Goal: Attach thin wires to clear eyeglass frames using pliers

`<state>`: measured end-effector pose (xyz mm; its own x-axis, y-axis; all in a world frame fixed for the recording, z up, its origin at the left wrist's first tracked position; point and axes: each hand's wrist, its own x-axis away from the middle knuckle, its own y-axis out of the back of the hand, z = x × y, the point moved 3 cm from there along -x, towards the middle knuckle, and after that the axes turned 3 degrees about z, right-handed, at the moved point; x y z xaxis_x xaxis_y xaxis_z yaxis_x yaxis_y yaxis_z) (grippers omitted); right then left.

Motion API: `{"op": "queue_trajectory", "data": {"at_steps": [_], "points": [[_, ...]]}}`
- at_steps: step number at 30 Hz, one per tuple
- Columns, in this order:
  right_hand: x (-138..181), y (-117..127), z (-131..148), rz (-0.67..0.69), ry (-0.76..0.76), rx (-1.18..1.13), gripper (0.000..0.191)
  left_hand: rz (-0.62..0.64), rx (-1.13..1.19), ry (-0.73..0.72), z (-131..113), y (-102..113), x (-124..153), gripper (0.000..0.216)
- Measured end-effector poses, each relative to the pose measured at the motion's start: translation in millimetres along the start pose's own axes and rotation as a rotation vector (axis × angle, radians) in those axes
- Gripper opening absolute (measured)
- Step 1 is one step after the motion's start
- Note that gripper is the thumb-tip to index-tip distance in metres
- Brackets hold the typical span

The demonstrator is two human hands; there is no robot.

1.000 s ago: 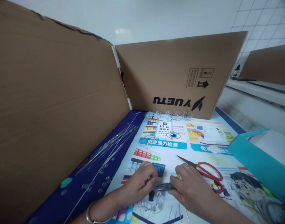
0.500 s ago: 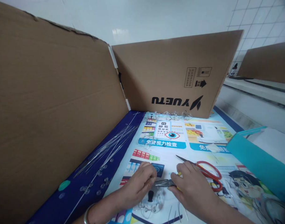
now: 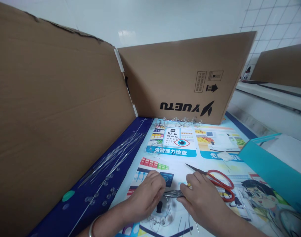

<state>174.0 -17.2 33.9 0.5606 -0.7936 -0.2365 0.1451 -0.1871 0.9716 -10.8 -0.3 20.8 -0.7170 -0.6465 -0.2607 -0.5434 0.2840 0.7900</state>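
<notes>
My right hand (image 3: 201,194) is closed around the yellow handles of a pair of pliers (image 3: 174,193), whose metal jaws point left. At the tip of the jaws, the fingers of my left hand (image 3: 151,192) are pinched together; what they hold is too small to make out. Just below the jaws hangs or lies a loop of thin wire with clear beads (image 3: 162,220); whether it joins the pinched fingers I cannot tell. Red-handled scissors (image 3: 220,184) lie beside my right hand, blades pointing up and left. Several short wire pieces (image 3: 185,227) lie near the front.
A bundle of long wires (image 3: 113,158) and loose clear beads (image 3: 108,196) lie on the blue strip at left. Cardboard panels (image 3: 185,79) stand at the left and back. Beaded wire pieces (image 3: 180,122) lie along the back panel. A teal box (image 3: 268,168) stands at right.
Both hands and the pliers stay almost in place, with only a slight shift. The beaded wire loop below them has turned a little and shows more of its round shape.
</notes>
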Motion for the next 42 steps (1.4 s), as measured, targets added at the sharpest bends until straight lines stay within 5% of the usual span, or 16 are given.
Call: {"op": "queue_trajectory", "data": {"at_steps": [20, 42], "points": [[-0.8, 4.8, 0.9, 0.042, 0.025, -0.055, 0.012, 0.053, -0.228, -0.120, -7.6, -3.6, -0.2, 0.021], [1.1, 0.7, 5.7, 0.051, 0.040, 0.021, 0.010, 0.032, -0.326, -0.042, -4.4, -6.3, 1.6, 0.021]]}}
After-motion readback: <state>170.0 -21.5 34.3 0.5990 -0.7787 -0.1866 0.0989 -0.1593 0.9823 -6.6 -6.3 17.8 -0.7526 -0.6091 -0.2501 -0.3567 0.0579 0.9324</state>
